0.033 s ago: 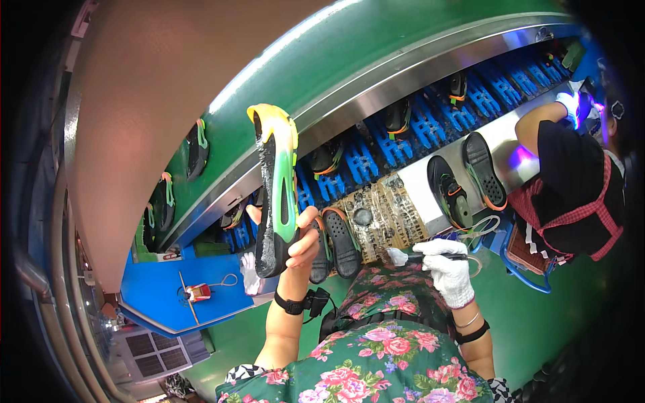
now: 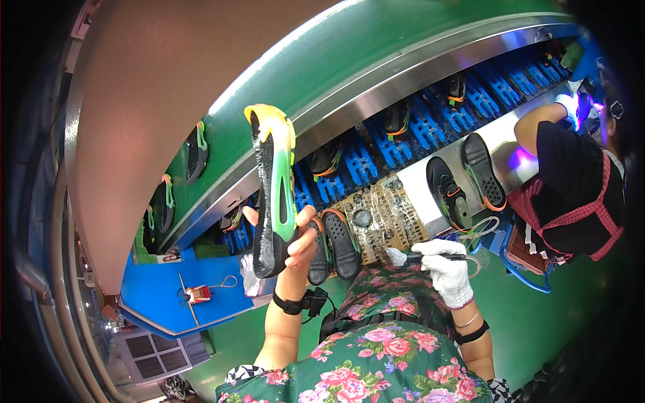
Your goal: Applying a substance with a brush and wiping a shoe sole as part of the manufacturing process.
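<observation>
My bare left hand [image 2: 302, 243] grips a shoe sole [image 2: 283, 181] by its lower part, with the fingers wrapped round its side. The sole stands nearly upright, and its sidewall runs from yellow at the top through green to black. My right hand [image 2: 449, 274], in a white knitted glove, is closed round the dark handle of a brush [image 2: 397, 256]. The pale bristles point left, well apart from the sole. Just right of my left hand, a pair of black soles [image 2: 344, 243] lies on the bench.
A conveyor with blue racks [image 2: 363, 161] carries shoes beyond the bench. Brown paper under clear tape [image 2: 386, 218] covers part of the bench, beside a shoe [image 2: 446, 191] and a sole [image 2: 482, 171]. A co-worker [image 2: 571, 178] works at right. A blue table [image 2: 222, 305] stands at left.
The sole in my left hand has shifted very slightly left. My right hand and the brush hold nearly the same place.
</observation>
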`<state>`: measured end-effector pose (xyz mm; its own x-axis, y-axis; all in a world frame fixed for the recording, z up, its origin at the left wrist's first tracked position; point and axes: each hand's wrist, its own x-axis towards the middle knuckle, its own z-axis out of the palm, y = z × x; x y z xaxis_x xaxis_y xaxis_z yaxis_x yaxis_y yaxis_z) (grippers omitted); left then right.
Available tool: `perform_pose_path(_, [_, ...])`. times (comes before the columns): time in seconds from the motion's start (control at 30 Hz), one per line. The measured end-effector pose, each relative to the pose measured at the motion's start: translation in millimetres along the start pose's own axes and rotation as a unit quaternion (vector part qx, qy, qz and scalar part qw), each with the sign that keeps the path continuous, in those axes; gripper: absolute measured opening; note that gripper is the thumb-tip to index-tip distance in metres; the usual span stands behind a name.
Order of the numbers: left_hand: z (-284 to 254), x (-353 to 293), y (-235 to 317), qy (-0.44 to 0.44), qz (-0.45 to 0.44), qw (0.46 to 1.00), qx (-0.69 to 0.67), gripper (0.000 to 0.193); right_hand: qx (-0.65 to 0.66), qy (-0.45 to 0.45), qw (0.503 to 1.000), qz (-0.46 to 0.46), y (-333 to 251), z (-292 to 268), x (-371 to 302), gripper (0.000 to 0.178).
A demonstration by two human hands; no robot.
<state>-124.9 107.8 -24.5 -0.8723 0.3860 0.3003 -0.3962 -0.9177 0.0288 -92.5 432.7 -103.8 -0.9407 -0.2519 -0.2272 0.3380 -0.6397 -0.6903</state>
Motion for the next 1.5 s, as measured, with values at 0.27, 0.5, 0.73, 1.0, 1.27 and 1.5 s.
perform_pose_path(0.27, [11.6, 112.0, 85.9, 0.098, 0.139, 0.959, 0.225, 0.109, -0.074, -0.039, 0.996, 0.023, 23.3, 6.5, 20.3, 0.024])
perform_pose_path(0.5, [-5.8, 141.8, 108.6, 0.207, 0.262, 0.941, -0.046, 0.104, -0.120, -0.052, 0.990, 0.050, 41.7, 11.1, 23.5, 0.023])
perform_pose_path(0.73, [-12.4, 163.6, 110.2, 0.192, 0.241, 0.950, -0.043, 0.081, -0.124, -0.051, 0.990, 0.051, 44.5, 3.0, 27.3, 0.022])
perform_pose_path(1.0, [38.0, 227.5, 41.5, 0.248, -0.087, 0.924, 0.278, 0.072, -0.057, -0.026, 0.997, 0.044, 51.9, 2.1, 36.6, 0.021])
perform_pose_path(1.27, [-25.8, 450.8, -8.5, 0.162, -0.192, 0.683, 0.686, 0.061, -0.144, 0.021, 0.989, -0.019, 67.4, -8.6, 52.1, 0.019])
perform_pose_path(1.5, [-109.5, 617.5, -31.2, 0.106, -0.125, 0.376, 0.912, 0.096, -0.111, 0.084, 0.990, -0.033, 48.4, -13.2, 55.5, 0.016])
